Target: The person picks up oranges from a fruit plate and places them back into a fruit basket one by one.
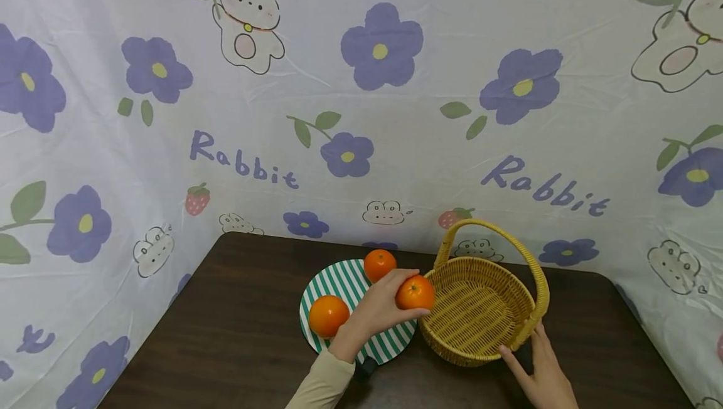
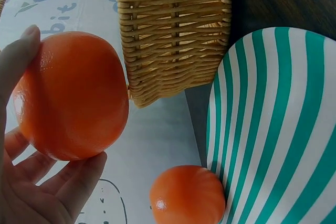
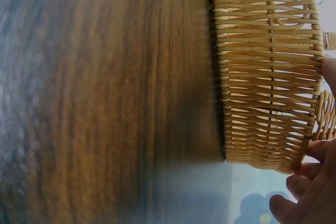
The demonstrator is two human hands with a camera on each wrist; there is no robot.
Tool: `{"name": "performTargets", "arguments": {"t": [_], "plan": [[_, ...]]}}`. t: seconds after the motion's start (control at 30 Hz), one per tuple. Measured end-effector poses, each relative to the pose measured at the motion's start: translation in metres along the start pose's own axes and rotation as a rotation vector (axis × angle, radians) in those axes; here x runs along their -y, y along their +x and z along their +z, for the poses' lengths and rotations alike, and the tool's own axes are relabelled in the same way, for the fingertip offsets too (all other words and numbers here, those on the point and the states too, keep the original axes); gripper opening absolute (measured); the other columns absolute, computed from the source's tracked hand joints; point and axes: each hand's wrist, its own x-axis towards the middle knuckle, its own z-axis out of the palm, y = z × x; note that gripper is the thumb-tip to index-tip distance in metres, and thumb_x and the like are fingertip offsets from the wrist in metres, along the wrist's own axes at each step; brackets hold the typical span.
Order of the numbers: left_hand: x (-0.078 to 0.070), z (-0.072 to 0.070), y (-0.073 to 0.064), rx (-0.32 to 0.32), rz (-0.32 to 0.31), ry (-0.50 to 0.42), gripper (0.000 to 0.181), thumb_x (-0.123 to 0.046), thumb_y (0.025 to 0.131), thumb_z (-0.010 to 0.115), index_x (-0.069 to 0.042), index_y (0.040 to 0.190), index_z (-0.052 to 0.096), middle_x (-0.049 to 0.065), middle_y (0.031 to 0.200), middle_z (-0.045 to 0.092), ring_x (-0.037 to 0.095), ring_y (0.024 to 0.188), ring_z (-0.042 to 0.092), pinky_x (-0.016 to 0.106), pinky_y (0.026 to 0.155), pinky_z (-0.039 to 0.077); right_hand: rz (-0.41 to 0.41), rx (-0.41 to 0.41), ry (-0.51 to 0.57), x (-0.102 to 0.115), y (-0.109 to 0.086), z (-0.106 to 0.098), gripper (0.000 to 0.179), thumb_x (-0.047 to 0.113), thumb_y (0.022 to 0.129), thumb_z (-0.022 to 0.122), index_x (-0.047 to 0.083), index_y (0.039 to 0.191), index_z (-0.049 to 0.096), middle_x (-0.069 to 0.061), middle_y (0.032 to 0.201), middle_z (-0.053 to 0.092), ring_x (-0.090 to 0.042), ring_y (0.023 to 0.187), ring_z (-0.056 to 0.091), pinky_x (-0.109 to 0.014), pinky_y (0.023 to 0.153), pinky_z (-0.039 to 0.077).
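My left hand (image 1: 375, 308) holds an orange (image 1: 415, 292) between thumb and fingers, above the plate's right side and close to the basket's left rim. In the left wrist view this orange (image 2: 73, 95) fills the grasp, the fingers (image 2: 79, 182) spread under it. A round yellow wicker basket (image 1: 474, 308) with a tall arched handle stands on the table, its woven floor bare. At the basket's near right rim, my right hand (image 1: 542, 371) grips around the foot of the handle, thumb on one side and fingers (image 3: 310, 169) on the other.
A round plate (image 1: 390, 343) with green and white stripes lies left of the basket. Two more oranges rest on it, one orange (image 1: 329, 316) at the left and another orange (image 1: 380, 265) at the back. A printed cloth (image 1: 407, 120) hangs behind the dark wooden table (image 1: 226, 321).
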Motion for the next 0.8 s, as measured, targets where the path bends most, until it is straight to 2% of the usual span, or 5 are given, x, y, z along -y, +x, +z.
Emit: {"name": "performTargets", "arguments": {"t": [0.27,0.43,0.8], "plan": [[-0.001,0.005,0.008,0.02,-0.021,-0.028,0.07,-0.06,0.074,0.066,-0.033,0.135,0.042,-0.011,0.129,0.049,0.006,0.101,0.054,0.027,0.083,0.049,-0.002,-0.005,-0.003,-0.001,0.001,0.001,0.1,0.065,0.089,0.037,0.002,0.145,-0.016,-0.03,0.149,-0.015,-0.056,0.13,0.01,-0.071,0.093,0.024],[-0.002,0.006,0.012,0.031,-0.036,-0.029,0.071,-0.064,0.073,0.064,-0.033,0.135,0.043,-0.011,0.13,0.049,0.006,0.102,0.054,0.027,0.084,0.049,0.004,-0.003,-0.009,-0.001,0.001,0.001,0.101,0.066,0.088,0.037,0.001,0.145,-0.016,-0.03,0.149,-0.014,-0.056,0.13,0.011,-0.071,0.092,0.025],[0.0,0.011,0.02,0.019,-0.035,-0.028,0.073,-0.064,0.073,0.064,-0.033,0.135,0.042,-0.01,0.13,0.049,0.007,0.103,0.054,0.028,0.084,0.049,0.044,0.036,-0.021,-0.001,0.004,0.0,0.104,0.069,0.087,0.034,-0.002,0.143,-0.017,-0.032,0.147,-0.017,-0.056,0.13,0.008,-0.07,0.093,0.024]]}}
